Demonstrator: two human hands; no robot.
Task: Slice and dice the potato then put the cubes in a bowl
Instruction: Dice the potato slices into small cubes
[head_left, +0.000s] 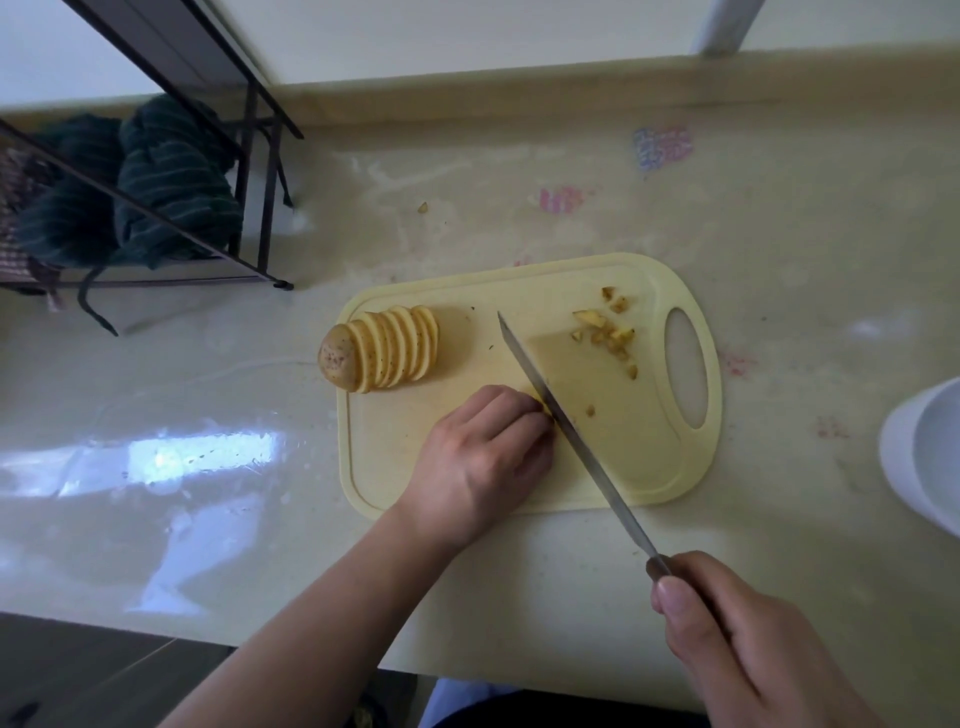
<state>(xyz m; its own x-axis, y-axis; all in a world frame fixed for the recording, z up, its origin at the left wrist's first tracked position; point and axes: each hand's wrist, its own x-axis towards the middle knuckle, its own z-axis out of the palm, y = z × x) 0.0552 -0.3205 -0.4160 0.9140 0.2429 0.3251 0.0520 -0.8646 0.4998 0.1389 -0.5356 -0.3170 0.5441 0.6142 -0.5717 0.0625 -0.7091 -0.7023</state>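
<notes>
A pale yellow cutting board (519, 291) is lying on a glossy cream countertop (727, 234), its oval handle cutout pointing to the person's right and its near edge sitting back from the counter's front edge. The left hand (483, 457) is resting on the board's near half with fingers curled down over potato pieces (543, 404), of which only a sliver is showing at the fingertips, right against the blade. The right hand (737, 639) is gripping the dark handle of a long kitchen knife (561, 415), thumb laid along the top; the hand is hanging over the counter's front edge, and the blade is running diagonally across the board, its tip reaching toward the board's middle. A row of potato slices (387, 348), fanned and leaning with the skin-covered end piece at the left, is sitting on the board's far left corner and overhanging that edge slightly. Small potato cubes (610, 335) are lying scattered near the handle cutout, well apart from the slices, with bare board between them. A white bowl (924, 452) is standing at the right edge of view, near the board but apart from it. A dark metal rack (254, 182) holding dark green striped cloth (171, 176) is occupying the far left corner. One stray potato scrap (423, 208) is lying on the open counter beyond the board.
</notes>
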